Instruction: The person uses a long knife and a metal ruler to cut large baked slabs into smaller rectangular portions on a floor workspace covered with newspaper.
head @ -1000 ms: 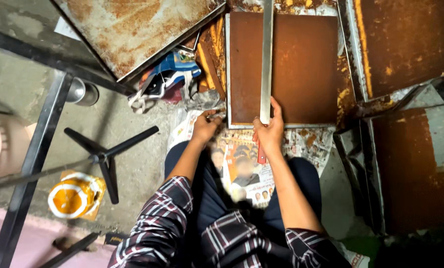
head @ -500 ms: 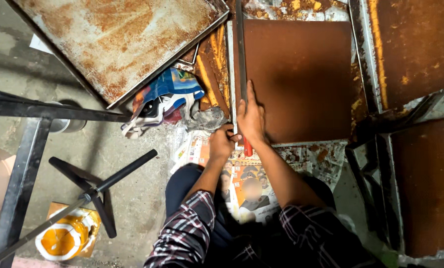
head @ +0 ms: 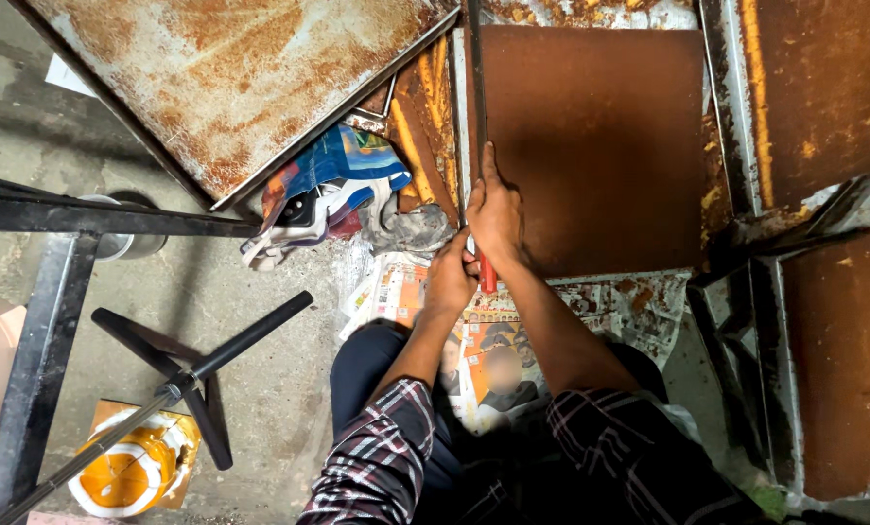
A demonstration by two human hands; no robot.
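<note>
Right hand [head: 496,216] pressing flat, fingers extended, on metal strip [head: 475,87] lying along left edge of rusty brown sheet [head: 600,146] at 12 o'clock. Left hand [head: 452,280] clenching red-handled tool [head: 487,277] at near edge. Judging early: no finished mark showing. Blue printed bag [head: 343,165] crumpling at 10 o'clock; yellow-white package [head: 129,469] at 8 o'clock; printed newspaper [head: 484,340] underfoot.

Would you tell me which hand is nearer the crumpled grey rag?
Left. The left hand sits just right of the grey rag; the right hand lies farther right, on the rusty sheet.
</note>
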